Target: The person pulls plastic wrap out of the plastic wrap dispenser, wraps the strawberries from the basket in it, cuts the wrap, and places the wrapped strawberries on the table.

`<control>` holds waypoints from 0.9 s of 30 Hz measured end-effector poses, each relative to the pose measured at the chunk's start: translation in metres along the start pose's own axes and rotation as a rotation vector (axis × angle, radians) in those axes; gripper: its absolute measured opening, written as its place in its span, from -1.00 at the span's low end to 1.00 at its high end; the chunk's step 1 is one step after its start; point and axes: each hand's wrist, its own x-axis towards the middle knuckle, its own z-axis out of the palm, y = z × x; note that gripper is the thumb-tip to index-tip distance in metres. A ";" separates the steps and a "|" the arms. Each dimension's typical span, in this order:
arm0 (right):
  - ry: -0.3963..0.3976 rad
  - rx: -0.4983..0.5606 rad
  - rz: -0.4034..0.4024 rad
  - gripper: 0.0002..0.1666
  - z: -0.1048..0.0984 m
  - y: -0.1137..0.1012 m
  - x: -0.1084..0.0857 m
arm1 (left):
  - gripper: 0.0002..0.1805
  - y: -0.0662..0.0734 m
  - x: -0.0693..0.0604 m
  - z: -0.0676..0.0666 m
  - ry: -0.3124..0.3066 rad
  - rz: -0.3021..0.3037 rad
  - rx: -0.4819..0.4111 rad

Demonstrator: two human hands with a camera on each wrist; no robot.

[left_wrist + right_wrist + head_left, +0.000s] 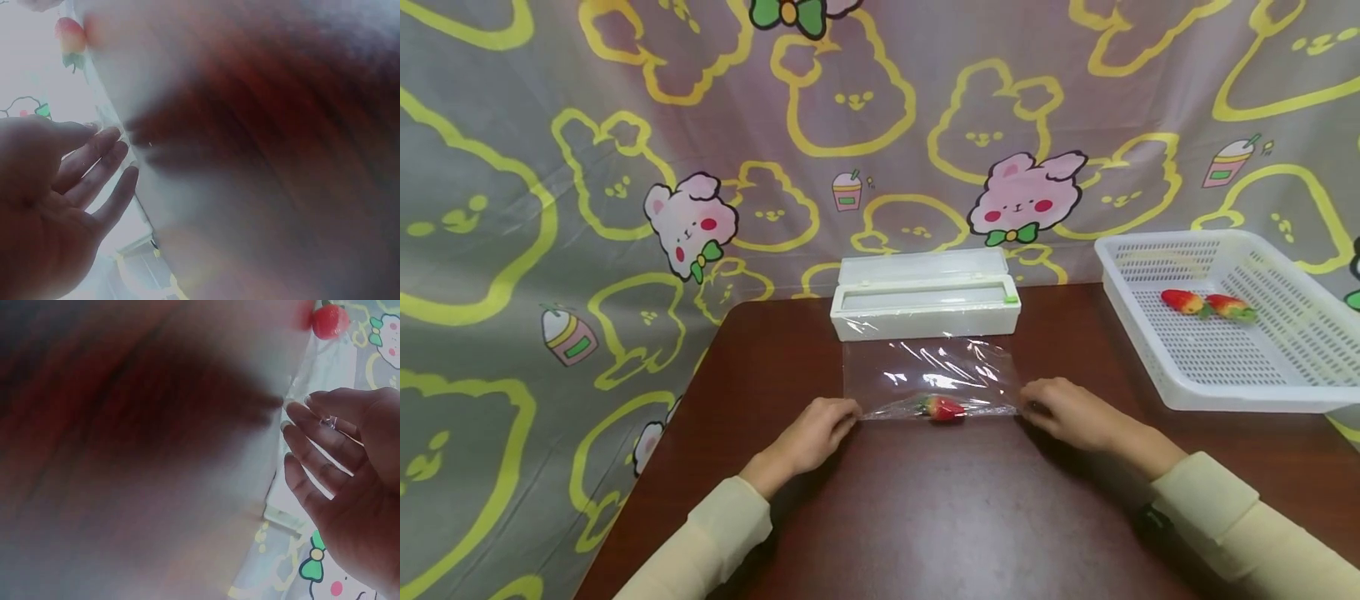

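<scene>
A sheet of clear plastic wrap (898, 367) lies on the table, stretching toward me from a white wrap dispenser box (925, 323) whose lid stands raised. At the sheet's near edge a red strawberry (946, 409) with green leaves lies on its side, the film's gathered edge over or against it. My left hand (811, 435) pinches the near left corner of the wrap between thumb and fingertip, the other fingers spread in the left wrist view. Opposite it, my right hand (1067, 414) pinches the near right corner; a ring (328, 422) shows on one finger.
A white perforated basket (1247, 398) stands on the right, holding two strawberries (1182, 302). The dark brown table (917, 517) extends toward me. Behind it hangs a grey curtain (880, 179) with cartoon rabbits. A green cutter tab (1011, 299) sits at the box's right end.
</scene>
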 end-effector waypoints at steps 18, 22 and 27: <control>-0.087 0.327 0.255 -0.86 -0.007 0.020 0.020 | -0.84 -0.014 0.031 0.001 0.015 -0.116 -0.086; -0.077 0.306 0.296 -0.86 -0.006 0.023 0.028 | -0.83 -0.016 0.041 0.003 0.023 -0.146 -0.035; -0.056 0.261 0.318 -0.86 -0.004 0.027 0.037 | -0.83 -0.019 0.051 0.004 0.013 -0.264 0.042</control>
